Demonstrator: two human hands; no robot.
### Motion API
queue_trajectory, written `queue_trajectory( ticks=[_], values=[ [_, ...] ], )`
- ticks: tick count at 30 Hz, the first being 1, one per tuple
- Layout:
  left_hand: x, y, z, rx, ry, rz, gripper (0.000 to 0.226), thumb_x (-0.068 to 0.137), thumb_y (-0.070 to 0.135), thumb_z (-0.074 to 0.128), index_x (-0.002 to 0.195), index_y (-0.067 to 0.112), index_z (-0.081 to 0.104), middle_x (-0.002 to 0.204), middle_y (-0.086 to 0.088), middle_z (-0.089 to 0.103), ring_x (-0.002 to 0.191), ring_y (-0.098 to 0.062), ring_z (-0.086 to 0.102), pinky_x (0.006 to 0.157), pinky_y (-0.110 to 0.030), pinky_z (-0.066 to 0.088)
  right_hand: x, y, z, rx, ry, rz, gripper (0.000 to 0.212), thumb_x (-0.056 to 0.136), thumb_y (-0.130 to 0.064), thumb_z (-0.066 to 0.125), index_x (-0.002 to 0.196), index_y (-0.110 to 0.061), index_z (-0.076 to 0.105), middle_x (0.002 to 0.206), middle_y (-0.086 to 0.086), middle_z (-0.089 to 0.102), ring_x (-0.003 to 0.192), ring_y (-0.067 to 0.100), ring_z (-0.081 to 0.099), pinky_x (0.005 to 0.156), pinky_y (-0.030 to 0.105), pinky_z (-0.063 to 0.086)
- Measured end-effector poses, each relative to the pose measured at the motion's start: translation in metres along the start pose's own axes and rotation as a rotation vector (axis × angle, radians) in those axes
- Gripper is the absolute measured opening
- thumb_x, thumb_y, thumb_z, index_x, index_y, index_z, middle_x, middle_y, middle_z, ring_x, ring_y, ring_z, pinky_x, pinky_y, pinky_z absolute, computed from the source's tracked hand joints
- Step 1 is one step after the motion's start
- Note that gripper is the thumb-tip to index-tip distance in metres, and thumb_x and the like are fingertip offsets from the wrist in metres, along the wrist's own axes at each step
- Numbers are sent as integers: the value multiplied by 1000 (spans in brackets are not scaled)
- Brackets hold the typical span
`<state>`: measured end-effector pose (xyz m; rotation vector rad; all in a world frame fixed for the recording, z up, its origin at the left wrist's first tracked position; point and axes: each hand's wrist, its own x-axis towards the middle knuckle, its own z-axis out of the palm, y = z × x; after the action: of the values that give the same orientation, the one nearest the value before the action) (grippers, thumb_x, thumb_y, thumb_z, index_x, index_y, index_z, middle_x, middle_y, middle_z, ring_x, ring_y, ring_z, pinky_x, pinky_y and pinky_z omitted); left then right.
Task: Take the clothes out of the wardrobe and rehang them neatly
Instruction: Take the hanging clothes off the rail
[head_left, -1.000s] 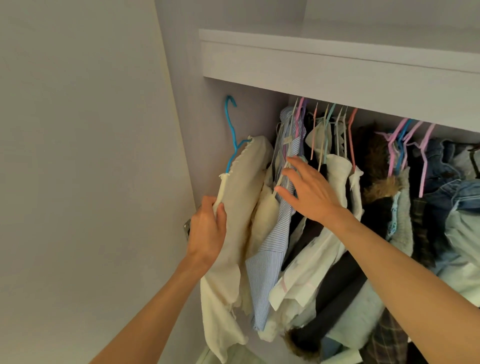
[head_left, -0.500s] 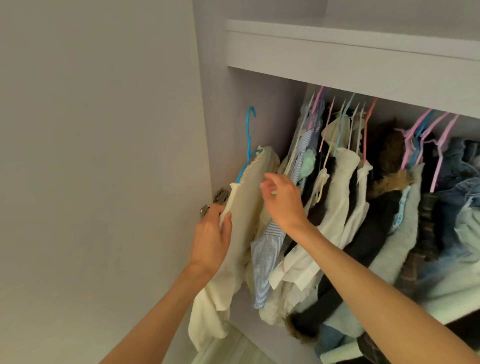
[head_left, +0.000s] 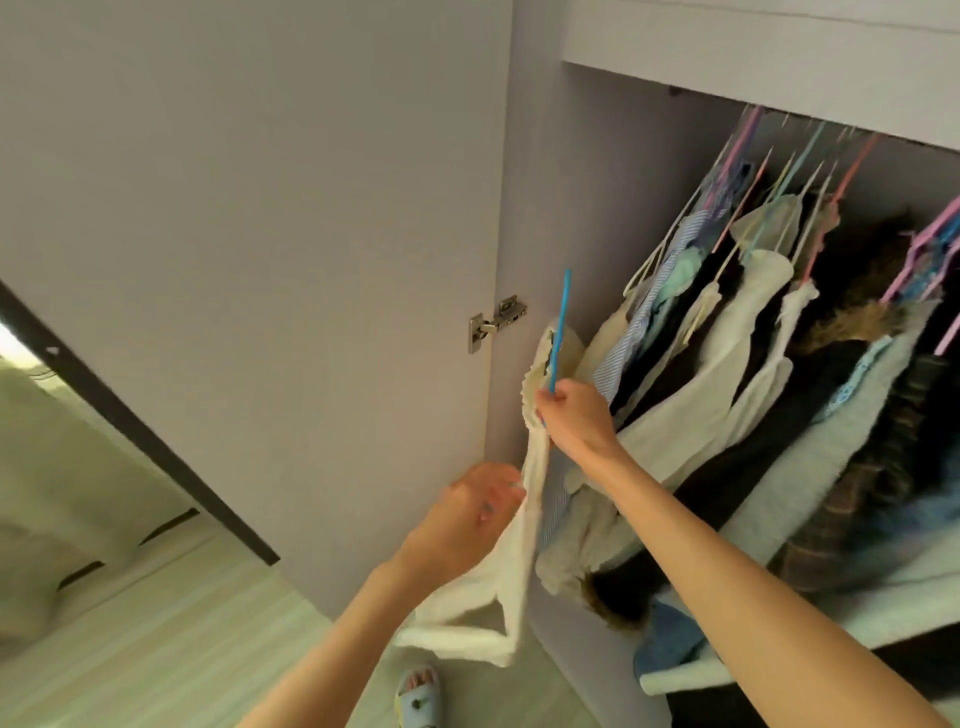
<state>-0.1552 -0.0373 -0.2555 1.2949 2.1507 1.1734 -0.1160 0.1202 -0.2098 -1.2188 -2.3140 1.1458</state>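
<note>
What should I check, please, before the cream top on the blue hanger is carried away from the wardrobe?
1. Right hand grips the blue hanger: ok.
2. Hanger hook off the rail: cannot tell, the hook end is blurred.
3. Left hand supports the cream top: ok, fingers touch the fabric lightly.
4. Cream top seated on the hanger: cannot tell, the neckline is bunched.
5. Neighbouring striped shirt free of the top: cannot tell, they lie close together.
6. Wardrobe door open for passage: ok.

Soft, even indoor light, brightest at the far left edge, perhaps from daylight there. Shadow deepens at the lower right. Motion blur smears the whole frame; wide-angle distortion bends lines near the edges.
</note>
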Motion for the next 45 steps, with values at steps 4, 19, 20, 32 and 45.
queue_trajectory(
  ticks=[4, 19, 20, 32, 45],
  values=[
    [-20, -22, -16, 103, 82, -46, 25, 96, 16, 45, 117, 10, 57, 111, -5, 59, 92, -14, 58, 79, -23, 45, -33, 25, -7, -96, -111, 7, 24, 94, -19, 43, 73, -10, 50, 84, 9, 57, 80, 24, 54, 70, 34, 41],
    [-111, -75, -24, 336, 37, -144, 52, 95, 8, 45, 144, 14, 29, 151, -10, 24, 137, -28, 26, 110, -35, 25, -140, 76, 6, -279, -298, -211, 28, 94, -16, 49, 66, -12, 53, 70, -4, 45, 74, 20, 48, 68, 35, 35],
    [-120, -79, -28, 372, 69, -126, 54, 93, 6, 47, 144, 13, 29, 152, -12, 22, 139, -30, 23, 110, -39, 24, -151, 73, 9, -280, -302, -267, 24, 95, -18, 49, 75, -9, 60, 72, -5, 46, 74, 18, 48, 66, 32, 33],
    [-251, -100, -98, 444, 320, -178, 19, 94, 21, 50, 92, 9, 64, 84, -5, 65, 73, -25, 59, 67, -37, 46, -206, 15, 82, -136, -347, -552, 13, 91, -15, 57, 94, -14, 70, 72, -7, 49, 67, 8, 48, 66, 30, 38],
    [-431, -76, -123, 531, 1033, -618, 13, 86, 32, 44, 77, 26, 51, 64, 11, 50, 62, -7, 40, 59, -27, 31, -244, -82, 211, 29, -837, -936, 18, 88, -21, 61, 103, -14, 69, 91, -9, 60, 87, 2, 57, 76, 13, 45]
  ],
)
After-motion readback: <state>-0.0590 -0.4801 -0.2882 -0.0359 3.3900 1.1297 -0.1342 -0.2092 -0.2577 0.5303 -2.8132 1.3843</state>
